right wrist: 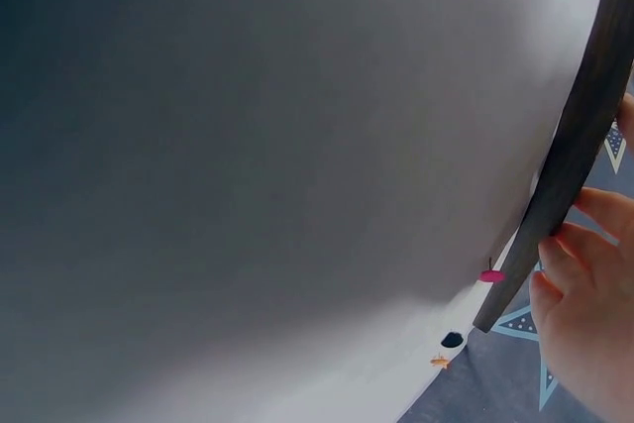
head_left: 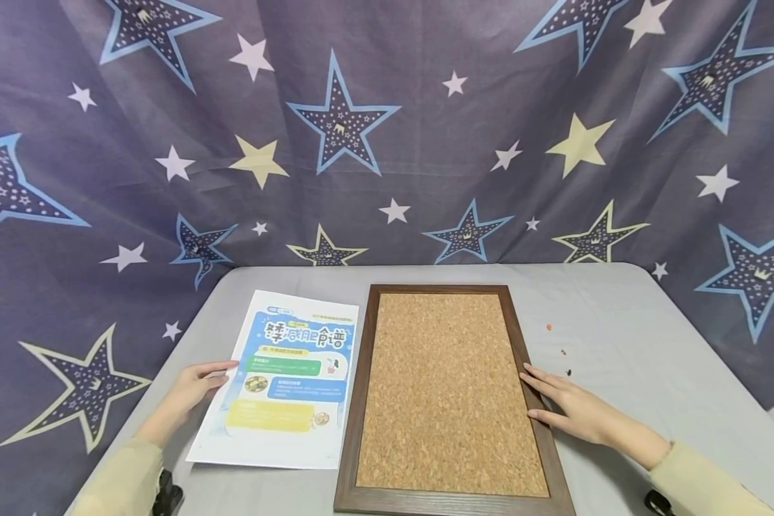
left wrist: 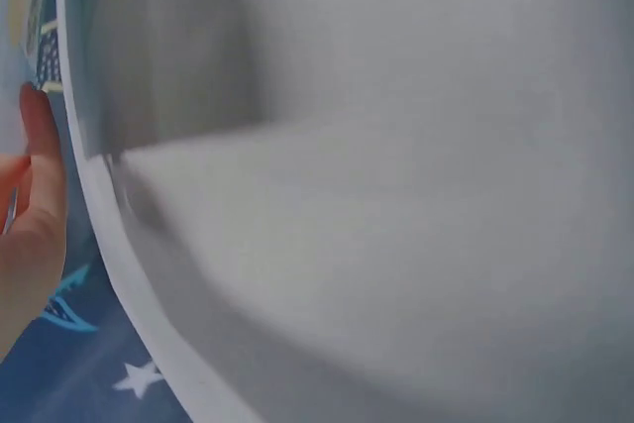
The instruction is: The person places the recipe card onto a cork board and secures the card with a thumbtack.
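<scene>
A printed poster (head_left: 284, 380) with blue, green and yellow panels lies left of a cork board (head_left: 451, 387). My left hand (head_left: 196, 390) is at the poster's left edge, pinching it between thumb and fingers. In the left wrist view, only part of the left hand (left wrist: 30, 215) shows. The cork board has a dark brown wooden frame (head_left: 357, 401). My right hand (head_left: 574, 408) rests on the right side of that frame, fingers extended. The right wrist view shows the fingertips of the right hand (right wrist: 589, 294) against the dark frame (right wrist: 570, 151).
Right of the board, small push pins lie on the grey tabletop (head_left: 645, 337): an orange one (head_left: 549, 327), a small reddish one (head_left: 563, 352) and a dark one (head_left: 569, 373). A star-patterned curtain (head_left: 413, 143) hangs behind the table and along its sides.
</scene>
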A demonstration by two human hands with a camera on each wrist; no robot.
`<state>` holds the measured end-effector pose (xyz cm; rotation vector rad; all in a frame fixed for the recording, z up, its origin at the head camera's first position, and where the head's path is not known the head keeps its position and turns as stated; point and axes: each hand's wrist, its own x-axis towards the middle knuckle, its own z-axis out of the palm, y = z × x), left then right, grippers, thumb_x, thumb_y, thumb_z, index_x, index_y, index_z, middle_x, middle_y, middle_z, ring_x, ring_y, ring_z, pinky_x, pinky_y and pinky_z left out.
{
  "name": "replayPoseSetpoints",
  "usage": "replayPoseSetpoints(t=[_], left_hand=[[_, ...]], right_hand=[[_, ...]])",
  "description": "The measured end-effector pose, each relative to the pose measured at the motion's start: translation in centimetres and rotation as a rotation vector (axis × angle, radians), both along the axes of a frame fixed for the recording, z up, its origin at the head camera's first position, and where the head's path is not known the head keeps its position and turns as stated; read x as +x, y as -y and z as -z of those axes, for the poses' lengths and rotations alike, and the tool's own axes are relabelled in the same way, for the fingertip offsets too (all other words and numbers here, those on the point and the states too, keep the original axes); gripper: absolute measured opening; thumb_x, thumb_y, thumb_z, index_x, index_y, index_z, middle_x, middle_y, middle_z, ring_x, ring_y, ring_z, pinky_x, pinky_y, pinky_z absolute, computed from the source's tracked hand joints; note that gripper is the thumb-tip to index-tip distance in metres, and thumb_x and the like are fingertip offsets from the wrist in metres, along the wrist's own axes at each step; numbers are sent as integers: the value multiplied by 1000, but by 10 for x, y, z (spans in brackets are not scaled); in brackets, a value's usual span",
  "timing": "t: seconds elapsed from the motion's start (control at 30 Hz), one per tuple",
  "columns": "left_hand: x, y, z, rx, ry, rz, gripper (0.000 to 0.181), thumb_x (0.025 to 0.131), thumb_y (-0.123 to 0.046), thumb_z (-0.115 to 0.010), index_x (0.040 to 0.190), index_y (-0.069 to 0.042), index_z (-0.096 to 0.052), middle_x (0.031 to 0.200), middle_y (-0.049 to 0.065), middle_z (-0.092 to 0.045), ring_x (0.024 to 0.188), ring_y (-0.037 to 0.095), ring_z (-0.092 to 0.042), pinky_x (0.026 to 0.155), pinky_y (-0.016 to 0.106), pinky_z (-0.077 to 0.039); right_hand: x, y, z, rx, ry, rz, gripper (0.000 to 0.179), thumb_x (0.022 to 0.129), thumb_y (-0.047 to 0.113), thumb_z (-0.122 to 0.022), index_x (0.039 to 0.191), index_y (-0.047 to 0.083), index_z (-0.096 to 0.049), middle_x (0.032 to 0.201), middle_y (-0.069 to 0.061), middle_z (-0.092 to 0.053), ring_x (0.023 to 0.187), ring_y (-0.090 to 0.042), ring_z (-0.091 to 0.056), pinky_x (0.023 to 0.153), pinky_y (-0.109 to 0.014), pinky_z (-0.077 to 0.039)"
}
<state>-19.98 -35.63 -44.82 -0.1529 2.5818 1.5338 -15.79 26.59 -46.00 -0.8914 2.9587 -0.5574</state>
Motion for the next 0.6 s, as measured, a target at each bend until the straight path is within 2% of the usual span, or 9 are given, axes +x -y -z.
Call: replayPoseSetpoints(t=[0.1,0.2,0.3,0.4,0.6], left_hand=[[2,5,-1,91,49,-28,42,87,-6,-51,125,9,-43,119,25,-50,80,6,-60,70,25,-50],[3,8,-2,187,89,-65,40,85,-8,-56,124,1,-50,106,6,-59,79,5,-61,70,25,-50],[3,8,-3,268,106,-82,33,84,-9,-58,117,-12,-59,94,-9,-59,78,5,-61,69,24,-51],[4,6,-4,320,111,-93,27,83,-9,-59,107,-19,-64,90,-12,-59,77,6,-62,69,24,-51],[5,3,-6,346,134,-106,26,83,-7,-58,90,-31,-66,86,-13,-61,75,7,-63,67,25,-51]], right_hand=[[0,0,0,1,1,-1,60,87,42,-50,133,5,-40,138,-16,-34,120,-38,-37,92,-52,-34],[0,1,0,1,-3,1,60,87,41,-51,133,4,-40,138,-16,-34,120,-38,-37,92,-52,-33],[0,1,0,-2,-7,4,59,87,40,-51,133,4,-40,138,-16,-34,120,-38,-37,93,-51,-33],[0,1,-1,-5,-6,6,59,87,41,-51,132,4,-40,138,-16,-33,120,-38,-37,93,-51,-33],[0,1,-1,-3,1,7,60,87,41,-51,132,3,-40,139,-16,-33,120,-38,-37,93,-52,-33]])
